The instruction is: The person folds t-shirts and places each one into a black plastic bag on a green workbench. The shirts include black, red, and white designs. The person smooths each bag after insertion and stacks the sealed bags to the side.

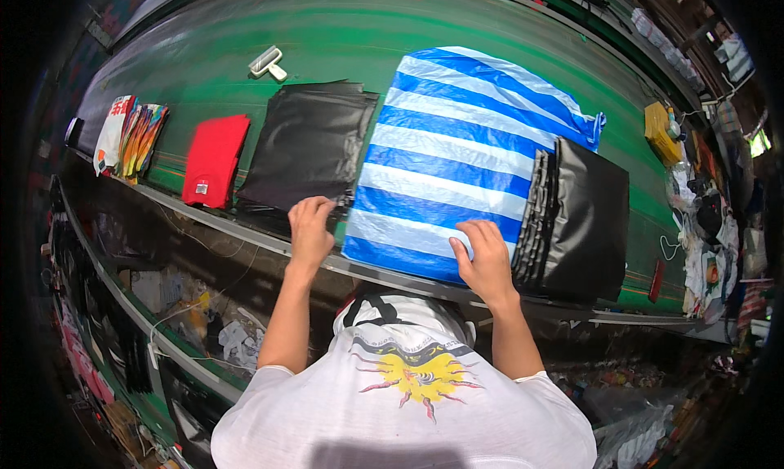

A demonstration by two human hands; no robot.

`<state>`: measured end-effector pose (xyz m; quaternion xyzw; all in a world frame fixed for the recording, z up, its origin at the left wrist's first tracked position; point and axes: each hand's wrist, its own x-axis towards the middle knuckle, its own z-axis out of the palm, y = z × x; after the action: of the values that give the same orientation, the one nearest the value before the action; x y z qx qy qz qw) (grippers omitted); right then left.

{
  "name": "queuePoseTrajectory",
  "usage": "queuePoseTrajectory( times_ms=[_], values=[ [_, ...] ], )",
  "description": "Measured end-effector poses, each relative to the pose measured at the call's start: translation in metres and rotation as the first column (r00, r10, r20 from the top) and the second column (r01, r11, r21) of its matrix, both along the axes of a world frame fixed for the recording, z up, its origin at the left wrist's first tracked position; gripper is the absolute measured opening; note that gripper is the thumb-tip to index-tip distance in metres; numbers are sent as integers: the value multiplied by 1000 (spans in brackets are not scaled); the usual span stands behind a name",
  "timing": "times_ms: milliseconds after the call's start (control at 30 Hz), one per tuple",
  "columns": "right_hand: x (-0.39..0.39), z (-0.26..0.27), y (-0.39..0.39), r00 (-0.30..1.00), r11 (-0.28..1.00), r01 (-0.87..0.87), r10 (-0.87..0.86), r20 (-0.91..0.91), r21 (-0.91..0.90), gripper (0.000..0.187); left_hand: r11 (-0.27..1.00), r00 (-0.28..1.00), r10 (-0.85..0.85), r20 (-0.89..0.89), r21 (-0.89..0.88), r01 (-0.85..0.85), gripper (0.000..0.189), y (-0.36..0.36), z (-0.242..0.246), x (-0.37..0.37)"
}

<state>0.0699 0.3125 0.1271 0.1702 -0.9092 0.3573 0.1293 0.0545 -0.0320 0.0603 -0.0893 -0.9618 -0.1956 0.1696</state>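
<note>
A blue-and-white striped plastic bag [447, 156] lies spread flat before me, its far right corner bunched up. My right hand [487, 257] is over its near right part, thumb apart from the curled fingers, with nothing visible in it. To the left is a stack of flat black plastic sheets or bags [312, 138]. My left hand [310, 233] is at that stack's near right corner, fingertips drawn together; whether they pinch the plastic cannot be told. A second stack of folded black plastic bags [588, 218], its folds showing along the left side, overlaps the striped bag's right edge.
The green work surface [343, 52] has a grey front edge. On it are a white-handled roller [267, 63], a folded red item with a label [214, 159], colourful printed bags [138, 138], a yellow block [661, 135] and a small red object [656, 281]. Scraps [704, 248] crowd the right end.
</note>
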Motion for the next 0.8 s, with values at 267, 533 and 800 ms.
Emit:
queuePoseTrajectory(
  times_ms=[267,533,800],
  values=[
    [5,-27,-120,979,998,-60,62,195,-16,22,990,980,-94,173,-88,110,41,-114,-31,-12],
    [2,-83,-194,682,766,389,134,719,-512,38,919,930,-365,47,179,351,38,-128,-10,-32],
    [-25,-66,-167,492,589,597,267,828,-545,36,674,699,-714,-34,238,700,50,-43,14,10]
  ],
)
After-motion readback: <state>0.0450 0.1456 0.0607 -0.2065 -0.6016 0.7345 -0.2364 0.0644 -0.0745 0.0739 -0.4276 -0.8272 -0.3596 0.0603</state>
